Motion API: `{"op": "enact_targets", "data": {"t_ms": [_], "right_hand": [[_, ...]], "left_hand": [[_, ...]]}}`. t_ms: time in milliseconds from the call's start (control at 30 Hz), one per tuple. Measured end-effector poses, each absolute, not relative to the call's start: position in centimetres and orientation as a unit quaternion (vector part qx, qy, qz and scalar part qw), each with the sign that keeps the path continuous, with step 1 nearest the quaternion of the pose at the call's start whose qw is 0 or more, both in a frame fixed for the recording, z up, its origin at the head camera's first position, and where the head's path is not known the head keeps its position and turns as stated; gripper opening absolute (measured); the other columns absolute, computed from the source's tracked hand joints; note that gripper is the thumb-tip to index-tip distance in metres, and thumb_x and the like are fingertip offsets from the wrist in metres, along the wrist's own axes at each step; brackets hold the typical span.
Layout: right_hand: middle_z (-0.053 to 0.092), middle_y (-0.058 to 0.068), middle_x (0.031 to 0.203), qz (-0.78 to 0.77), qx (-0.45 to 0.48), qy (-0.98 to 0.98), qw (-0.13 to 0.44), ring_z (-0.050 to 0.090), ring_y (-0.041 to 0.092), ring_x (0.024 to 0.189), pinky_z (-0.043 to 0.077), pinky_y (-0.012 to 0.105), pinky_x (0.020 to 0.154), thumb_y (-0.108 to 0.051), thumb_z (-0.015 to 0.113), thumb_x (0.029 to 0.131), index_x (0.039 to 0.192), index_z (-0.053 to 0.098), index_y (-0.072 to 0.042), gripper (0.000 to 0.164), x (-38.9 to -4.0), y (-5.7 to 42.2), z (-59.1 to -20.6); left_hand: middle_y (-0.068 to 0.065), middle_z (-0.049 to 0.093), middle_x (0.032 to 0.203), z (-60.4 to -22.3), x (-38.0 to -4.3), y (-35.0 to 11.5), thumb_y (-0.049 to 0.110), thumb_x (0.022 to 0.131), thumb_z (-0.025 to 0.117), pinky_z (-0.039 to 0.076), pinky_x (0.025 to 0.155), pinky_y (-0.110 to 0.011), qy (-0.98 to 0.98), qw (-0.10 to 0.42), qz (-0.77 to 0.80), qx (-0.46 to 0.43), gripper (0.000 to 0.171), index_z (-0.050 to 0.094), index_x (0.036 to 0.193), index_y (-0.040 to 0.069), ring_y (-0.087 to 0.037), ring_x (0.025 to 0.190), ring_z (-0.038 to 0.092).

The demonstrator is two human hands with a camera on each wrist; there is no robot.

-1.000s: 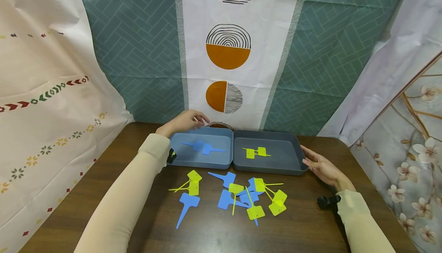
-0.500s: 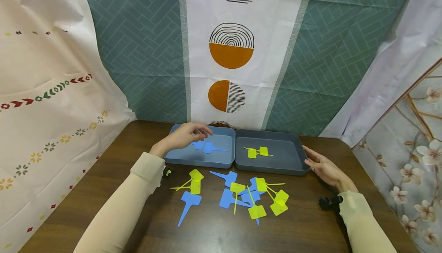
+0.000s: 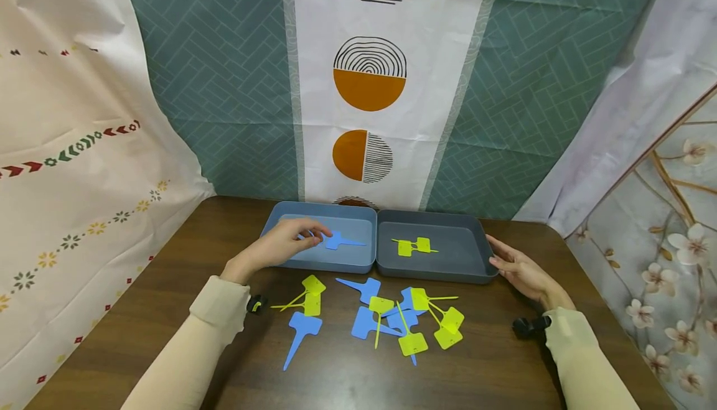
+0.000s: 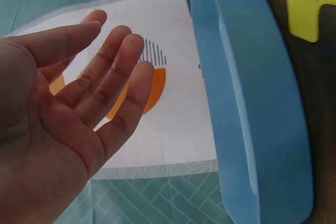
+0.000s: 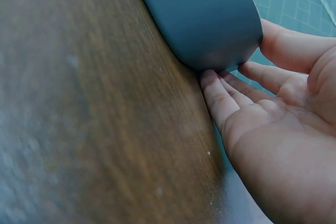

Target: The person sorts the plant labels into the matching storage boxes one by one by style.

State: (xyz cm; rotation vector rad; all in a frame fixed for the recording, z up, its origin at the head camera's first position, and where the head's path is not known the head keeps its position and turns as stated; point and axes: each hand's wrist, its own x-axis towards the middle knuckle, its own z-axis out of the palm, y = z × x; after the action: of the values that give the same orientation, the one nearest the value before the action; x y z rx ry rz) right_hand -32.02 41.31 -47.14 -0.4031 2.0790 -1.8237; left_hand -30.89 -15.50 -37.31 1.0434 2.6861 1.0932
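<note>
My left hand [image 3: 288,241] hovers over the left part of the blue tray [image 3: 336,211], holding nothing, its fingers loosely bent. In the left wrist view the palm and fingers show bare beside the tray's wall. A blue T-shaped plant label [image 3: 340,241] lies in that tray; another is mostly hidden behind the hand. At the right end of the dark grey tray [image 3: 437,276], my right hand [image 3: 523,272] rests its fingers and thumb against the outer wall. Two yellow plant labels [image 3: 414,247] lie inside the grey tray.
In front of the trays, several blue labels [image 3: 305,324] and yellow labels [image 3: 413,344] lie scattered on the brown wooden table [image 3: 347,385], some overlapping. The trays stand side by side near the back edge, before a patterned curtain [image 3: 235,86].
My left hand has come down and nearer from above the blue tray's far rim, now covering one of the labels in it. The right hand stays at the grey tray.
</note>
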Motion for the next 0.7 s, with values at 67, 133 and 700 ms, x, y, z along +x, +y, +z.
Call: {"op": "enact_targets", "data": {"t_ms": [67,133,700], "right_hand": [[-0.022,0.021,0.169,-0.642,-0.142,0.733,0.174,-0.016,0.048,0.153,-0.007,0.072,0.117,-0.010,0.046,0.112,0.166,-0.003,-0.006,0.074,-32.0,41.3,-47.1],[-0.022,0.021,0.169,-0.641,-0.142,0.734,0.175,-0.016,0.048,0.153,-0.007,0.072,0.117,-0.010,0.046,0.112,0.166,-0.003,-0.006,0.073,-32.0,41.3,-47.0],[-0.022,0.023,0.169,-0.643,-0.141,0.732,0.176,-0.017,0.050,0.152,-0.008,0.074,0.115,-0.010,0.045,0.112,0.166,-0.004,-0.006,0.073,-32.2,41.3,-47.4]], "left_hand": [[0.000,0.071,0.114,-37.6,-30.5,-15.5,0.009,0.106,0.060,0.056,0.089,-0.040,0.872,0.033,0.349,0.343,0.025,0.072,0.128,0.013,-0.022,0.105,0.065],[0.001,0.071,0.114,-37.9,-30.2,-15.6,0.009,0.107,0.059,0.056,0.090,-0.040,0.872,0.039,0.347,0.342,0.024,0.072,0.127,0.014,-0.021,0.104,0.065],[-0.011,0.074,0.113,-40.2,-28.9,-15.6,0.007,0.104,0.063,0.056,0.088,-0.037,0.880,0.040,0.314,0.355,0.024,0.072,0.126,0.004,-0.020,0.102,0.068]]}}
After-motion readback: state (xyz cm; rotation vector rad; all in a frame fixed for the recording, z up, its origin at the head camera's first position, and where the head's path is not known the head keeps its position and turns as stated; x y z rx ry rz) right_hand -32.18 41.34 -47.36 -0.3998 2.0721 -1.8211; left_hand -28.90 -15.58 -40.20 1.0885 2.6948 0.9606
